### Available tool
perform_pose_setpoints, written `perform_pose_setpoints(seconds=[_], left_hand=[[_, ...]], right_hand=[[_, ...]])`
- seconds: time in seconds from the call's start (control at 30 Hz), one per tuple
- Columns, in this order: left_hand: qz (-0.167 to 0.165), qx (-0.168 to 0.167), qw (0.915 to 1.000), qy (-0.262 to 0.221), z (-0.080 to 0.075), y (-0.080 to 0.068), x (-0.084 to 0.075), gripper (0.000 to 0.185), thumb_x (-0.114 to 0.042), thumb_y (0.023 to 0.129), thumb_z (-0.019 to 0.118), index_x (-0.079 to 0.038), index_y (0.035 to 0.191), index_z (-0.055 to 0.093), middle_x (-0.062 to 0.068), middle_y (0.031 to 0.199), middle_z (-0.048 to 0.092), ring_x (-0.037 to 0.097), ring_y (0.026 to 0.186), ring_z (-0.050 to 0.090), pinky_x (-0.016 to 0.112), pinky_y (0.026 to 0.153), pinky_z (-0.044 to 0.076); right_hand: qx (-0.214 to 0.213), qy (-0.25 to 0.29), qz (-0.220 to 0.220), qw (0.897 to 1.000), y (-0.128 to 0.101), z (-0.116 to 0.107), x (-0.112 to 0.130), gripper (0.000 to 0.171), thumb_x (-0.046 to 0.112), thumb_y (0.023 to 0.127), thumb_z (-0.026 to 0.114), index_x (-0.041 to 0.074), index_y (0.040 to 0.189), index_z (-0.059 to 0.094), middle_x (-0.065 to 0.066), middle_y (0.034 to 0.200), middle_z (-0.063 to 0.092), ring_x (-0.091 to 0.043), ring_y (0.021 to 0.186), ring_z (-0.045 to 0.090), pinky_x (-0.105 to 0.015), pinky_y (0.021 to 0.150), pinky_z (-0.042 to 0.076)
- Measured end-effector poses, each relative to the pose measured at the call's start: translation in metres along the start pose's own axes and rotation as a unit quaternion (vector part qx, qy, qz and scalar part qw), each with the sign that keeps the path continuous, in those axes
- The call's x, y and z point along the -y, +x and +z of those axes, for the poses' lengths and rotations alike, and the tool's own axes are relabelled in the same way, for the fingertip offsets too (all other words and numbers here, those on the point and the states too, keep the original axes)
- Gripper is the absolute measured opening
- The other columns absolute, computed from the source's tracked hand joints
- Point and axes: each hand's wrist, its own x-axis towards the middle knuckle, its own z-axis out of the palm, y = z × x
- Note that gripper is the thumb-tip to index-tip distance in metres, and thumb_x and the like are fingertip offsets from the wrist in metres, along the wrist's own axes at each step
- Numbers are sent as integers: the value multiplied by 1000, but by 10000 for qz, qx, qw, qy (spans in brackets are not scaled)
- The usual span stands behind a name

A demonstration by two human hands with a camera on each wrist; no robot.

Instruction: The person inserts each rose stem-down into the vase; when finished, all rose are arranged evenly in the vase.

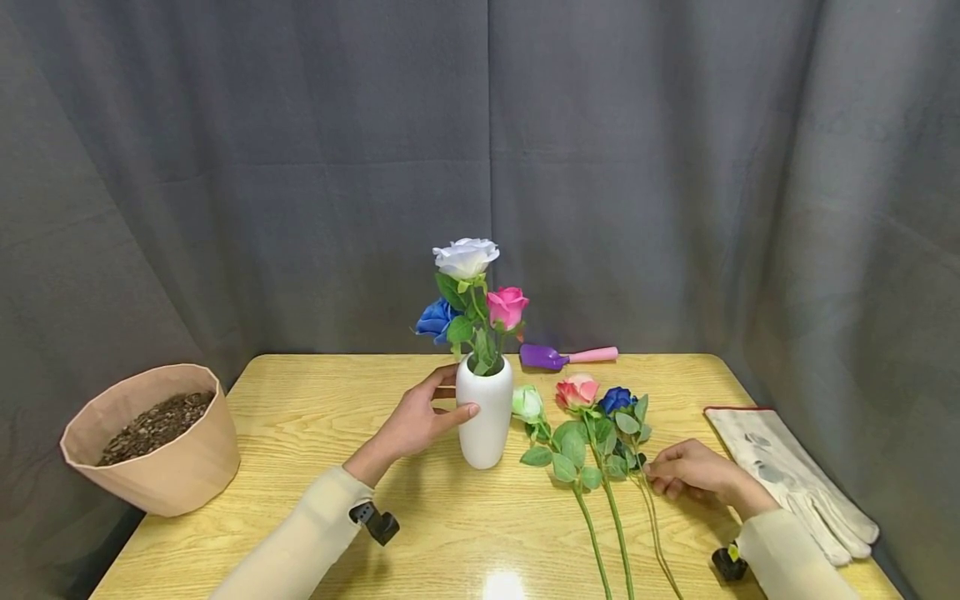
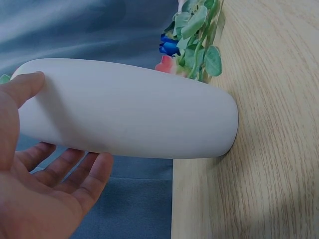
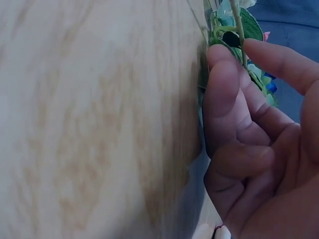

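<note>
My left hand (image 1: 420, 421) grips a white vase (image 1: 486, 425), thumb on the near side and fingers round the far side. The vase stands upright on the table, with a white rose (image 1: 465, 259), a pink rose (image 1: 507, 307) and a blue rose (image 1: 437, 321) in it. To the right, my right hand (image 1: 697, 471) pinches the thin stem (image 3: 238, 20) of a dark blue rose (image 1: 617, 399) between thumb and fingers. That rose lies beside a coral rose (image 1: 577, 391) and a pale green rose (image 1: 528, 403).
A tan pot (image 1: 217, 450) of soil stands at the table's left edge. A purple trowel (image 1: 542, 357) with a pink handle lies at the back edge. Pale work gloves (image 1: 795, 483) lie at the right edge. Grey curtain (image 1: 360, 167) hangs behind the wooden table (image 1: 300, 417).
</note>
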Motion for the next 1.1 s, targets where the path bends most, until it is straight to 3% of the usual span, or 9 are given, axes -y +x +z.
perform_pose_setpoints(seconds=[0.3, 0.67, 0.9, 1.1], left_hand=[[-65, -30, 9999, 155, -1, 2, -2, 77, -46, 89, 74, -18, 152, 40, 5, 140, 56, 27, 128, 58, 45, 99, 56], [-51, -31, 9999, 149, -1, 2, -2, 77, -47, 89, 74, -18, 152, 40, 5, 141, 56, 27, 128, 58, 45, 99, 56], [-42, -37, 9999, 85, 0, 0, 0, 76, -46, 89, 73, -19, 152, 40, 5, 141, 55, 27, 128, 58, 45, 99, 56], [-30, -28, 10000, 17, 0, 0, 0, 76, -44, 89, 74, -19, 152, 40, 5, 141, 55, 27, 128, 59, 44, 99, 55]], right_hand=[[388, 48, -280, 9988, 0, 0, 1, 26, 24, 95, 67, -1, 96, 74, -2, 76, 72, -9, 60, 64, -19, 44, 34], [411, -24, -407, 9983, 0, 0, 1, 23, 21, 94, 68, -1, 95, 74, -3, 74, 73, -10, 61, 67, -19, 44, 38], [214, 76, -415, 9989, -3, -2, 3, 25, 18, 94, 67, -5, 101, 72, -4, 77, 73, -13, 64, 69, -21, 47, 43], [-23, 538, -377, 9978, -3, -3, 4, 29, 15, 95, 65, -11, 109, 66, -5, 81, 72, -14, 70, 69, -27, 58, 56]])
